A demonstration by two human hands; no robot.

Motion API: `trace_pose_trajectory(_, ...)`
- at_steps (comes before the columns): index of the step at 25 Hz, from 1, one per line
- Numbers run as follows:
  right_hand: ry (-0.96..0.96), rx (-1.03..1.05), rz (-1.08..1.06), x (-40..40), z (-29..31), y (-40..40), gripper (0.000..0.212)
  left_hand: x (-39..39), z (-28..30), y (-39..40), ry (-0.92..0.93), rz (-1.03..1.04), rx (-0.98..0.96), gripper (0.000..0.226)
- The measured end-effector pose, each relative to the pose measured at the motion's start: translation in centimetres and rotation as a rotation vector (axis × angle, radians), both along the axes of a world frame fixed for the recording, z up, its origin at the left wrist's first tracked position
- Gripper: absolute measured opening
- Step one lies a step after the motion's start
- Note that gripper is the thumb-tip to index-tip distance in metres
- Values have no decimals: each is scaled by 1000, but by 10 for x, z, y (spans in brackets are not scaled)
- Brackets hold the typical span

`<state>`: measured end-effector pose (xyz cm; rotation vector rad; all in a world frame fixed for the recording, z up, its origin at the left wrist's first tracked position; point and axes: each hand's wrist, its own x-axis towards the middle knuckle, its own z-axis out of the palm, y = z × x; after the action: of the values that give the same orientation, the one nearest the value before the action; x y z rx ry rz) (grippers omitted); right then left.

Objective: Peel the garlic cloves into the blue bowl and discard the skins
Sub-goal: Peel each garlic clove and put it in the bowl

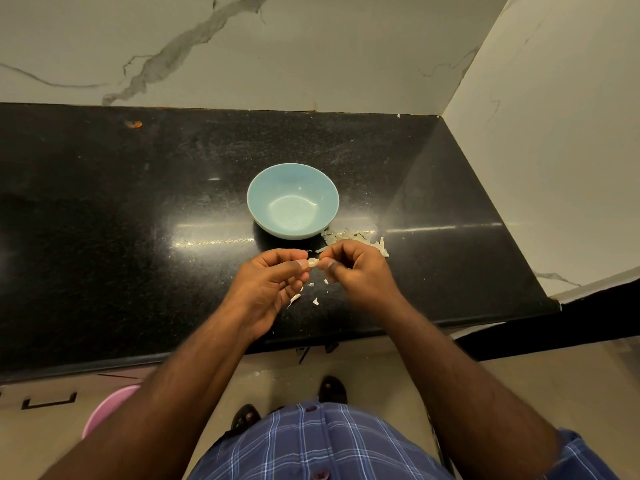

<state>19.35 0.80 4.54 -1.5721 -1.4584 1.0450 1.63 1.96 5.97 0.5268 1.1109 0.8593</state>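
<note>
The black stone counter (104, 202) spans the view and is bounded at the back and on the right by white marble walls (311, 46). The blue bowl (292, 200) stands upright on the counter, roughly at its middle. All positions below are given relative to this bowl.

Two bare forearms reach in from the near edge of the counter toward the bowl. The left hand (268, 289) and the right hand (360, 271) meet just in front of the bowl, on its near side, above the counter surface. Both hands have their fingers curled. The left thumb and forefinger pinch one end of a garlic clove (312, 262); the right thumb and forefinger pinch the other end. The clove is small and pale, and sits between the two sets of fingertips, close to the near rim of the bowl but not touching it. Whether its skin is partly off cannot be told at this size.

A pile of garlic skins (353, 237) lies on the counter just beside the bowl, at its near right, partly hidden by the right hand. Smaller skin scraps (316, 301) lie on the counter below the hands, further to the near side of the bowl.

The bowl interior shows only a light reflection.

A pink tub (110, 408) stands on the floor, well to the near left of the bowl, below the counter edge.
</note>
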Motion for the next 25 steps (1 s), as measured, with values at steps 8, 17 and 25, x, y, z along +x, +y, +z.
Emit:
trace_pose_trajectory(8,79,4,34,5,15,0,27,1,1,0,128,-19,119,11)
trace_pose_trajectory(17,218,80,-14,-10,20,-1,34,1,7,0,-21,-32,-54,12)
trace_pose_trajectory(25,28,259,-13,-13,13,-4,27,1,1,0,-113,-40,-190,15)
